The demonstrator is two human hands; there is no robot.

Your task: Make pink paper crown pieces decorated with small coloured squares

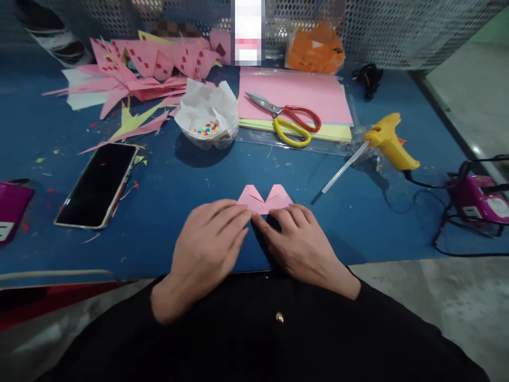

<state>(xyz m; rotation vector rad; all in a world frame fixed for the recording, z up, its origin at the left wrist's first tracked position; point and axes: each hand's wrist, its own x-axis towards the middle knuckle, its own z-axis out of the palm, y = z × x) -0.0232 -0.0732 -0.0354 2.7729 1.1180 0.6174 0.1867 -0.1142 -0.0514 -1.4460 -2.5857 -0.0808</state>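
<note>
A folded piece of pink paper [264,204] lies flat on the blue table, with two pointed flaps at its far side and a V-shaped gap between them. My left hand [210,236] holds down its left part, fingers pressed together and resting on the near edge. On the other side, my right hand [296,236] holds the right part with bent fingers, its thumb stretched toward the left fingertips. Both hands hide the paper's lower corners. Beyond it rest scissors [283,116] with one red and one yellow handle, on top of a stack of coloured paper [258,87].
A paper-lined bowl [207,119] holds small coloured bits. Pink folded pieces [147,69] are heaped at back left, above a phone [97,185]. At right lie a yellow glue gun [392,140] and a purple box [479,199] with black cables. A perforated metal panel [199,13] stands behind.
</note>
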